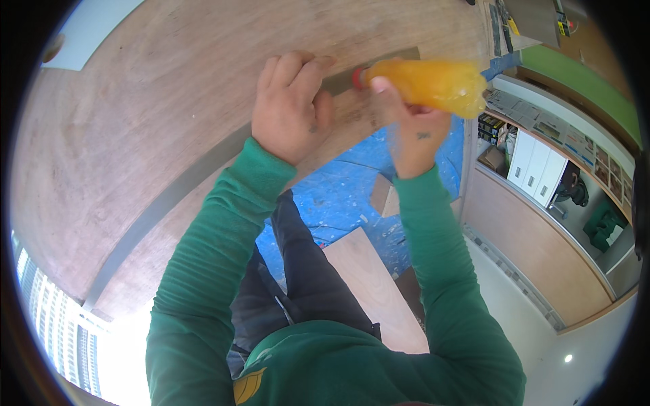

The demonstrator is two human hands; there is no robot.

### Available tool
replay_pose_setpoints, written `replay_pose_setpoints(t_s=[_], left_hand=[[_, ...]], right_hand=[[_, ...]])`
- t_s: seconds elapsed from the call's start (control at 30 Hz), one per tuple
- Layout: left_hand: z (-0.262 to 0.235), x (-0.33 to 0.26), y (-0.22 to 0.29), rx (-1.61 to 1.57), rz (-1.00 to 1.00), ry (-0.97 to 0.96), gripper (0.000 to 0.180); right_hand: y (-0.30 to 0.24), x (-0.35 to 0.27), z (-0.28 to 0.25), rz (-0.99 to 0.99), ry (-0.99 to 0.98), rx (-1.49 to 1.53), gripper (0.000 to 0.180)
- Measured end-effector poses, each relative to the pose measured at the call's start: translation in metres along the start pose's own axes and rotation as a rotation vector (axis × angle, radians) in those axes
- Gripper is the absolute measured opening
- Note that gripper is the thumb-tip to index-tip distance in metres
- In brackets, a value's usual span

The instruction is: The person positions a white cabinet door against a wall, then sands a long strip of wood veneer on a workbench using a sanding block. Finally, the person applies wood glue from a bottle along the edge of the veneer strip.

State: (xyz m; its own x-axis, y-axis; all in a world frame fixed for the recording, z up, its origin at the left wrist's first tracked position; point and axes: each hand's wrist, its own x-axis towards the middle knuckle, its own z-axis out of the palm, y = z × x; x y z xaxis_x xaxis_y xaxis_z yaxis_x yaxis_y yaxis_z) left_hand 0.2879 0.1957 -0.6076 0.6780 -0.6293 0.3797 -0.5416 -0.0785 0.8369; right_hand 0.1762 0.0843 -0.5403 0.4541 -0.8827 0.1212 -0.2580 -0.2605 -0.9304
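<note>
A long grey strip [196,170] runs diagonally over a pale wooden panel [162,88]. My left hand [291,105] rests over the strip, its fingers curled on the far side and its thumb on the near side. The fingertips are partly hidden. Beside it, my right hand [416,132] is wrapped round a clear plastic bottle [440,84] of yellow-orange liquid. The bottle is tilted nearly level, with its red cap end over the strip's far end. My right hand is slightly blurred.
Blue sheeting [365,166] covers the floor, with a loose board [372,291] and a small wood piece [384,196] on it. At the right stand a white drawer unit [535,169] and a ledge with newspaper [555,128]. Tools [504,24] lie at the far right corner.
</note>
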Motion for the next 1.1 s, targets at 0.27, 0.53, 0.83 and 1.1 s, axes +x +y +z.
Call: replay_pose_setpoints(t_s=[0.27, 0.53, 0.83, 1.1], left_hand=[[0.0, 0.001, 0.002, -0.005, -0.011, 0.01, 0.042], [-0.001, 0.001, 0.002, -0.008, -0.013, 0.029, 0.042], [-0.001, 0.001, 0.002, -0.019, -0.011, 0.035, 0.041], [-0.005, 0.002, 0.004, -0.059, -0.028, 0.037, 0.044]], right_hand=[[-0.002, 0.004, -0.01, 0.032, -0.016, -0.006, 0.018], [0.0, 0.008, -0.014, 0.084, -0.023, -0.143, 0.015], [0.005, 0.015, -0.007, -0.004, 0.004, 0.009, 0.024], [0.001, 0.019, -0.003, -0.028, -0.032, -0.142, 0.022]])
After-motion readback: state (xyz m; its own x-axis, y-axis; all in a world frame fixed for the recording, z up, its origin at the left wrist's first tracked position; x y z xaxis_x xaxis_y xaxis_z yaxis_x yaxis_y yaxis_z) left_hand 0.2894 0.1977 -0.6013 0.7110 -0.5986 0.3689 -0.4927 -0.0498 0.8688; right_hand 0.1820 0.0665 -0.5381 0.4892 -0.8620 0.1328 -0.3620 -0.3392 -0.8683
